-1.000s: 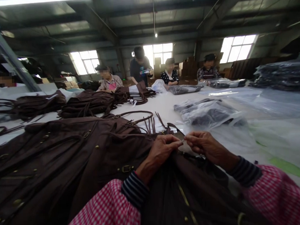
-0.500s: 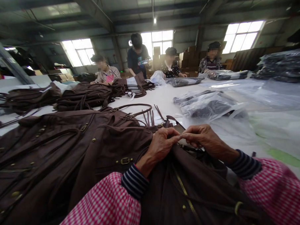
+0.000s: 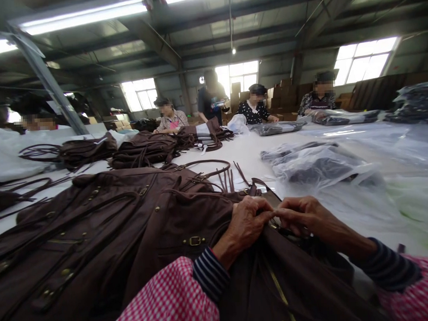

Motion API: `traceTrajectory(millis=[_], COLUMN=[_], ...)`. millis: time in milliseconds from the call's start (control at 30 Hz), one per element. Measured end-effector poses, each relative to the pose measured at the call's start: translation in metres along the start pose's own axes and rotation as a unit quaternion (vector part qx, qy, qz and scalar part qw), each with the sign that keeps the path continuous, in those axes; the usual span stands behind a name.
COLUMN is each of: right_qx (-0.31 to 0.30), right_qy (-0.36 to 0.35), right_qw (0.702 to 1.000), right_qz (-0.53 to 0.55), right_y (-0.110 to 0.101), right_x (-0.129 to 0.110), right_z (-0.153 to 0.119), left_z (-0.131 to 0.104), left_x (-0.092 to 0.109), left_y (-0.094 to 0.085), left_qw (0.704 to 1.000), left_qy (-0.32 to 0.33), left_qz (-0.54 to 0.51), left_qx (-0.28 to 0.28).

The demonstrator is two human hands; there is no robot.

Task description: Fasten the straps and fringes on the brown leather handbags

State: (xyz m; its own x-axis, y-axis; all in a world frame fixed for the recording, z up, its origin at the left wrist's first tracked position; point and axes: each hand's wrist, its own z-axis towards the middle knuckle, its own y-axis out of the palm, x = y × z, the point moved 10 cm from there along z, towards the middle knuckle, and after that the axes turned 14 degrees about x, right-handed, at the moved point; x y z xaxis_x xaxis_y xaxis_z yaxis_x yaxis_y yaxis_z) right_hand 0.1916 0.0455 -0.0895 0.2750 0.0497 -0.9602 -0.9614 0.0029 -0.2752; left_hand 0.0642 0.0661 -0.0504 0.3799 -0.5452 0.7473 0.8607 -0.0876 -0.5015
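Your left hand [image 3: 245, 220] and right hand [image 3: 310, 218] meet almost tip to tip at the top of the brown bag [image 3: 309, 274], which spreads below them toward six o'clock. On each hand, thumb and forefinger look pressed together; whatever sits between those fingers is too small to tell. That tiny grip seems your weakest point: if either side eases off, a small piece could drop among the dark folds and be hard to find. Pulling unevenly could also pucker the bag. At eleven o'clock, loose straps [image 3: 231, 181] lie over the bench [image 3: 244, 149]; dragging the bag could tangle them. The heaped brown bags [image 3: 132, 235] at nine o'clock sit close by, so a hard tug might shift them too.
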Motion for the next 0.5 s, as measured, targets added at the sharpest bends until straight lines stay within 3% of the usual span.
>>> traceTrajectory(millis=[167,333,500], right_qx=[0.02,0.078,0.075], right_qy=[0.013,0.001,0.006], right_qw=[0.998,0.993,0.993], right_qz=[-0.05,-0.085,-0.091], right_y=[-0.002,-0.011,-0.014], right_x=[0.002,-0.001,0.013], right_z=[-0.002,0.001,0.002], left_z=[-0.002,-0.003,-0.004], left_x=[-0.002,-0.013,-0.014], left_y=[0.001,0.005,0.009], left_qw=[1.0,0.997,0.998], left_qy=[-0.007,-0.046,-0.042], left_qz=[-0.028,-0.059,-0.054], left_qx=[0.009,0.009,0.004])
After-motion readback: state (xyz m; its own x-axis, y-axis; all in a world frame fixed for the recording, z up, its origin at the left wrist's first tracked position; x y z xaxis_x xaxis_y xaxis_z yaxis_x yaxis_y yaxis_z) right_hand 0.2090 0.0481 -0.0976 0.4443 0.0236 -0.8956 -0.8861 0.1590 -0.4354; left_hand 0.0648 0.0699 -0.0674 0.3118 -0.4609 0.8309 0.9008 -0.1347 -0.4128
